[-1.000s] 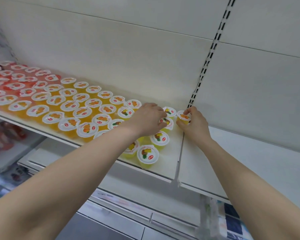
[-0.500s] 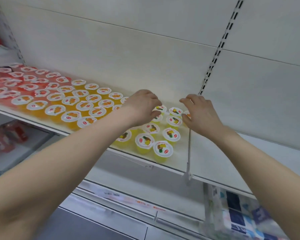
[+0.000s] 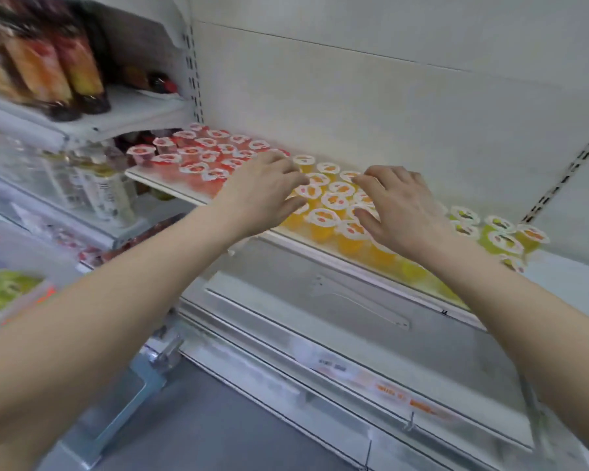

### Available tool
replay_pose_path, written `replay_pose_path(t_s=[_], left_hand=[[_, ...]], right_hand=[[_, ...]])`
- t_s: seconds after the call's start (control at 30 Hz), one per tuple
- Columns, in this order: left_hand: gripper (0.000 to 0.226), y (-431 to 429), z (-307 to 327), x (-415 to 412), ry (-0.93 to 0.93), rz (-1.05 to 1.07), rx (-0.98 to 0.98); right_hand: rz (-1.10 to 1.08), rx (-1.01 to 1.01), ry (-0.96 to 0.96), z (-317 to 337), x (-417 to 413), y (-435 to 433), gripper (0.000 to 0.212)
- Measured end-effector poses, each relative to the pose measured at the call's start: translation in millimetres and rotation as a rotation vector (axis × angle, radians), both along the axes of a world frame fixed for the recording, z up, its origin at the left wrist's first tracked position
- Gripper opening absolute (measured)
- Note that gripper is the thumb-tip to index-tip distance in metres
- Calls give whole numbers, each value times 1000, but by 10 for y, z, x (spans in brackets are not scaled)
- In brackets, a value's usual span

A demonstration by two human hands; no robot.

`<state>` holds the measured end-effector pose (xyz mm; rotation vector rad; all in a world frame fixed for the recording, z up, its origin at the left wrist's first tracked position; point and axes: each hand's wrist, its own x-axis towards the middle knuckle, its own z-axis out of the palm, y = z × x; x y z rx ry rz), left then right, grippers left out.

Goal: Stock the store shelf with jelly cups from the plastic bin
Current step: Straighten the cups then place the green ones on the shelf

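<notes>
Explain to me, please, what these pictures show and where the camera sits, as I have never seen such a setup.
There is no machine here: a person stocks a store shelf bare-handed. Every picture comes from one wide-angle camera on their head, looking forward and down. The left hand and right hand are spread, open, over the orange jelly cups; neither holds one. On the same shelf stand red jelly cups to the left and yellow-green jelly cups to the right. Bottles stand on shelves further left.
</notes>
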<state>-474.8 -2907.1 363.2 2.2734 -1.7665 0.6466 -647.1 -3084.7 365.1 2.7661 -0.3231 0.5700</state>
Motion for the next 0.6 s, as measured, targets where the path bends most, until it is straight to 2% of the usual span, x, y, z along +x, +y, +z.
replay_pose_path(t_s=[0.33, 0.6], left_hand=[[37, 2100, -451, 907, 113, 298, -1], [38, 3519, -1311, 1393, 316, 640, 59]], right_hand=[[317, 38, 49, -435, 1397, 1723, 46], [590, 136, 138, -1091, 2485, 2753, 43]])
